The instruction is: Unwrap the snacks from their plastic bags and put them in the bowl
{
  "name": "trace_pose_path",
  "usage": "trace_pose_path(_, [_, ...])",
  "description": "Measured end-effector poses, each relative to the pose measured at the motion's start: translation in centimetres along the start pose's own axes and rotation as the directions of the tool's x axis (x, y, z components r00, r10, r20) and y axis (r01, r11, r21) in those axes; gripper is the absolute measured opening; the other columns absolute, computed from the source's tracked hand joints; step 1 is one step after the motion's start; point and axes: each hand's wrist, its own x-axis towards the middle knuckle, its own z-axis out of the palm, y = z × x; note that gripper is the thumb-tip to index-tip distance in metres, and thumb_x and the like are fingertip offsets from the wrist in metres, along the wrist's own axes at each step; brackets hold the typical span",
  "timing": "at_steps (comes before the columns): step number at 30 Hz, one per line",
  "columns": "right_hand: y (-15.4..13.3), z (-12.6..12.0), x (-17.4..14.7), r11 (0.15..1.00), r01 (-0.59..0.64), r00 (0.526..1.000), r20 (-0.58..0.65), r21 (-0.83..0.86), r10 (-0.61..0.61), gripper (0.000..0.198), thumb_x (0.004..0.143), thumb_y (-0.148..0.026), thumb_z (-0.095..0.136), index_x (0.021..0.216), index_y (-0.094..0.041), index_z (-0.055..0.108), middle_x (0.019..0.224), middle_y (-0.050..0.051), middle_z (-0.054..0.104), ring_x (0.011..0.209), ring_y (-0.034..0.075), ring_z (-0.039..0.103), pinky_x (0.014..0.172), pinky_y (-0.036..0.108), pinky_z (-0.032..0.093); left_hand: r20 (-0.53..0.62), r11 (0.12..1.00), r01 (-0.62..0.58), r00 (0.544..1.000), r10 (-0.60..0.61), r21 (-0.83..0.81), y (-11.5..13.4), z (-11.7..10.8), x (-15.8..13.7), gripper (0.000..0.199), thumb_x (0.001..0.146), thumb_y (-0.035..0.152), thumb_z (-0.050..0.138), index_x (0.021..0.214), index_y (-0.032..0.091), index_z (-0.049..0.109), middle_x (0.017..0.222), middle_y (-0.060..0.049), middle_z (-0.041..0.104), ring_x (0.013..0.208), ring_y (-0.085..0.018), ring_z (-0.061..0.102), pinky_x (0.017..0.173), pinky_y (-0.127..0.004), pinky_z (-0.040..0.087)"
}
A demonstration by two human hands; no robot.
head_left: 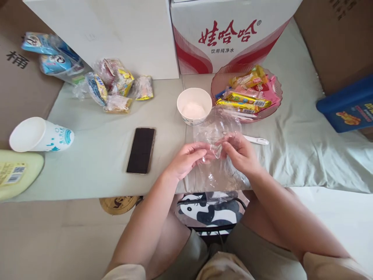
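Between my two hands is a crumpled clear plastic bag (215,130), spread over the cloth and hanging past the table's front edge. My left hand (194,155) pinches it from the left, thumb against fingers. From the right, my right hand (237,151) grips the same film with thumb and fingertips. Just beyond the bag stands a white paper bowl (194,105). A pink ribbed bowl (217,79) full of wrapped snacks (247,99) is behind my right hand. A white plastic utensil (258,140) lies beside that hand, partly hidden by it.
A phone (141,150) lies left of my hands. Farther left are a tipped paper cup (55,136) and a pale green bottle (19,175). Several snack packets (116,83) sit before white boxes (233,39) at the back. A blue package (346,105) is at right.
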Motion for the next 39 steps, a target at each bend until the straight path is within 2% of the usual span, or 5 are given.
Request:
trace_pose_path(7, [1.6,-0.7,-1.4,0.987,-0.135,0.981,0.132,-0.082,0.145,0.027,0.095,-0.042,0.053,0.113,-0.023,0.059,0.069,-0.002,0.065,0.053,0.014,0.062,0.056,0.029,0.051,-0.167,0.922,-0.116,0.968,0.189,0.37,-0.3,-0.1,-0.2,0.035,0.09,0.047,0.065,0.113,0.02,0.066,0.061,0.002,0.07,0.045,-0.012,0.061,0.043,-0.022,0.045])
trace_pose_path(18, [1.6,-1.9,-1.8,0.994,0.093,0.992,-0.084,-0.055,-0.097,0.017,0.078,-0.035,0.063,0.067,-0.022,0.059,0.107,0.01,0.066,0.112,0.029,0.063,0.08,0.038,0.054,-0.204,0.978,-0.189,0.958,0.203,0.089,0.3,0.3,-0.4,0.019,0.064,0.03,0.077,0.069,0.018,0.064,0.068,-0.001,0.069,0.057,-0.013,0.063,0.055,-0.025,0.052])
trace_pose_path(27, [2.0,-1.7,-1.1,0.97,-0.167,0.974,-0.123,0.175,0.19,0.049,0.084,-0.044,0.057,0.129,-0.03,0.047,0.133,0.009,0.056,0.092,0.02,0.066,0.076,0.036,0.058,-0.135,0.75,-0.393,0.835,0.533,0.532,0.4,-0.7,0.1,0.019,0.081,0.035,0.064,0.078,0.019,0.074,0.082,-0.005,0.068,0.067,-0.014,0.058,0.062,-0.029,0.048])
trace_pose_path(31, [1.8,-1.4,-1.4,0.975,-0.18,0.983,-0.016,0.129,0.184,0.071,0.078,-0.04,0.071,0.139,-0.031,0.036,0.101,0.002,0.062,0.074,0.016,0.062,0.068,0.032,0.055,-0.229,0.756,-0.393,0.79,0.569,0.523,0.0,-0.4,0.1,0.027,0.074,0.035,0.076,0.098,0.024,0.069,0.092,-0.004,0.07,0.073,-0.014,0.061,0.065,-0.027,0.049])
trace_pose_path(39, [0.7,-1.2,-1.5,0.941,-0.158,0.983,-0.042,0.299,0.178,0.067,0.077,-0.052,0.069,0.135,-0.032,0.043,0.089,0.0,0.064,0.075,0.019,0.066,0.071,0.036,0.056,-0.103,0.995,-0.089,0.99,0.092,0.036,-1.2,1.7,-0.3,0.047,0.068,0.041,0.082,0.108,0.019,0.069,0.101,-0.009,0.077,0.093,-0.024,0.073,0.08,-0.035,0.058])
